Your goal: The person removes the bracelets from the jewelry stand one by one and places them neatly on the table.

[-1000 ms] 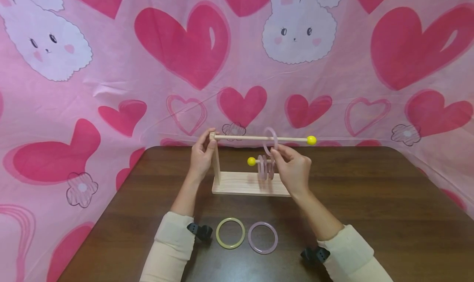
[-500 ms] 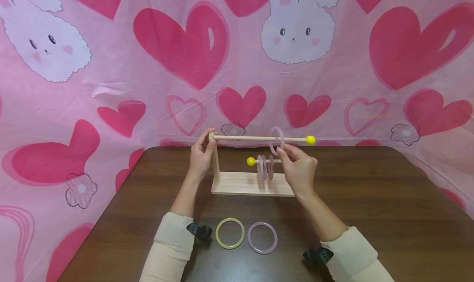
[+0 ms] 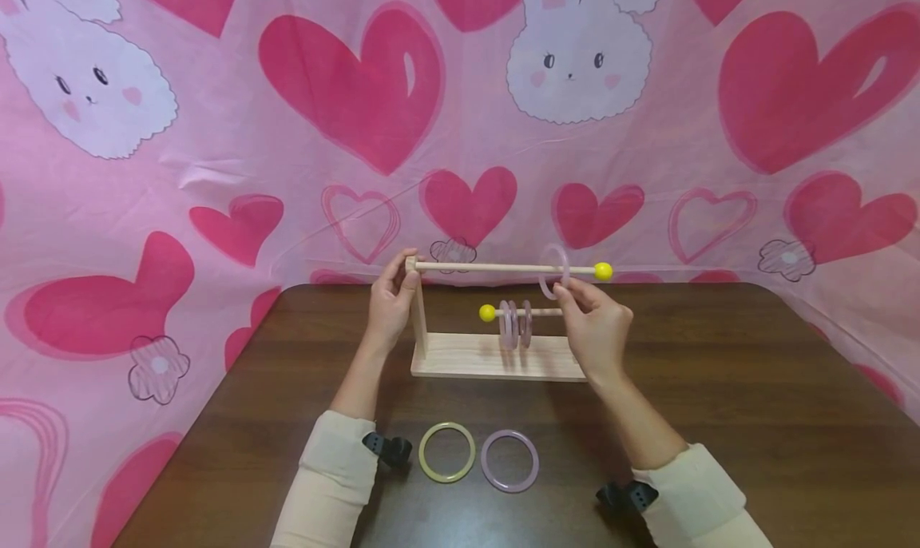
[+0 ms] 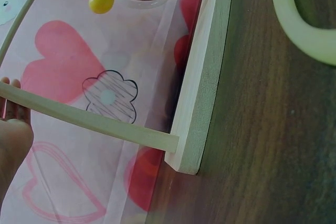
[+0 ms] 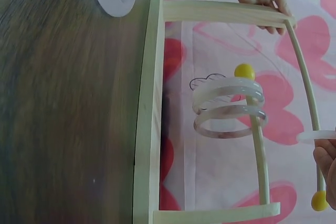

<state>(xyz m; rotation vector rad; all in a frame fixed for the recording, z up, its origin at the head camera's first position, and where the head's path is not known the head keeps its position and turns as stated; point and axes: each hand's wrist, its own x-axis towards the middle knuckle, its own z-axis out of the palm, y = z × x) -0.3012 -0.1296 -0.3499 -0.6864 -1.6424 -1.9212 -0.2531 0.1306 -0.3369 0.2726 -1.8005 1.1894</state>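
I've got the right hand (image 3: 600, 332) pinching a pink ring (image 3: 565, 262) around the upper rod (image 3: 489, 268), left hand (image 3: 391, 302) gripping the post (image 3: 421, 318) top, yellow-green ring (image 3: 447, 479) and lilac ring (image 3: 509, 489) on the counter (image 3: 762, 388) below, between the cuffs (image 3: 338, 444).

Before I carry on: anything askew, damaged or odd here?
Nothing stands out. The wooden rack stands upright, held by the left hand. The right hand pinches a pale ring encircling the upper rod. The green ring and purple ring lie flat on the table, apart. No damage shows.
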